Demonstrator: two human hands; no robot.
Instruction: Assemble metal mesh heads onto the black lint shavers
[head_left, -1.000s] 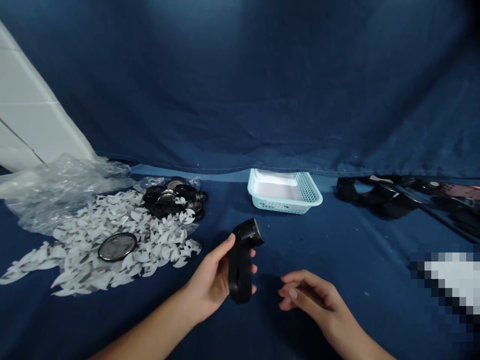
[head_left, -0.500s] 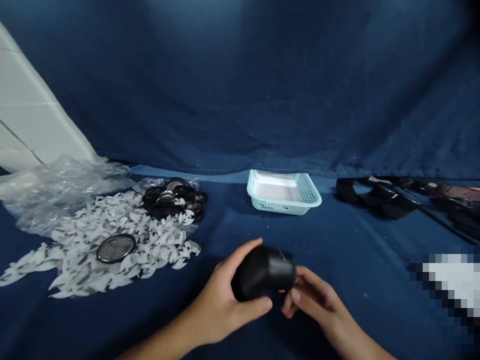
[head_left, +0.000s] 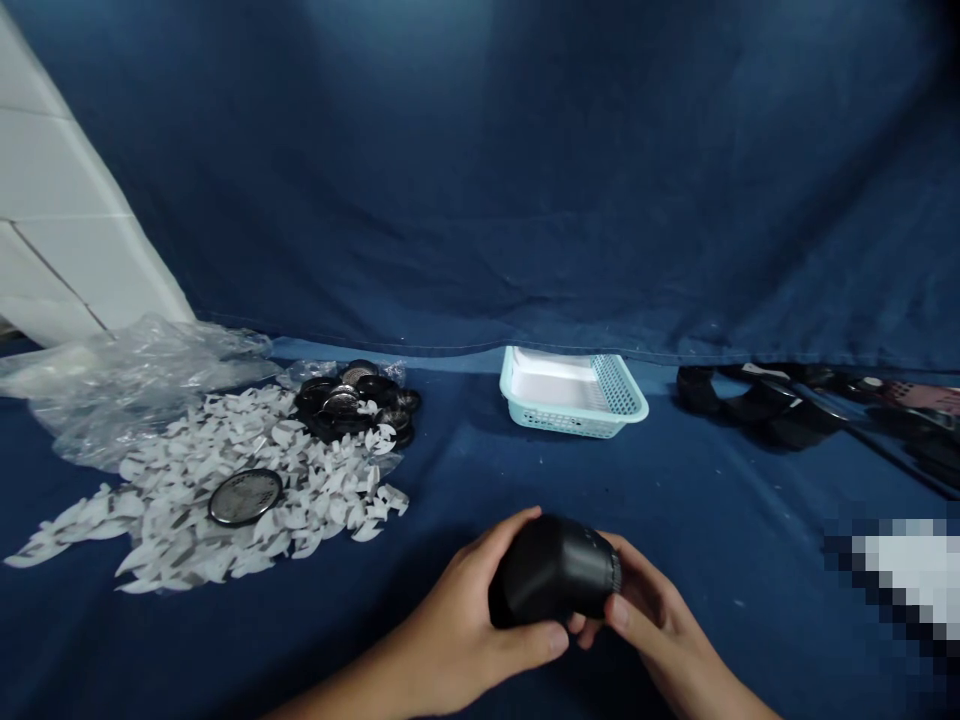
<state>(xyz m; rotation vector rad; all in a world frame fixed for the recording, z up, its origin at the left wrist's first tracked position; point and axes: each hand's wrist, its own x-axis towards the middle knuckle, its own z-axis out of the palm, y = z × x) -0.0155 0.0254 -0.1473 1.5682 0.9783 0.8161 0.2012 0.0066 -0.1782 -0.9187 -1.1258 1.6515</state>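
A smooth, rounded black piece point(head_left: 551, 572), bent in shape and with a ribbed rim at its right end, is held up in front of me. My left hand point(head_left: 480, 610) wraps round its left side, thumb below and fingers behind. At the ribbed end, my right hand point(head_left: 649, 610) grips with the thumb in front and the fingers behind and under. The exact kind of this piece cannot be made out. Part of it is hidden by my left fingers.
Left lies a heap of white paper-like cutouts point(head_left: 187, 545) with a round black-rimmed disc point(head_left: 246, 497) on top. Behind are several black round parts point(head_left: 341, 402) and clear plastic bags point(head_left: 150, 370). A light-blue basket point(head_left: 570, 420) stands centre back; black items point(head_left: 787, 420) lie right.
The black piece and both hands sit slightly further right and lower in view. My right thumb and fingers have closed on the ribbed end.
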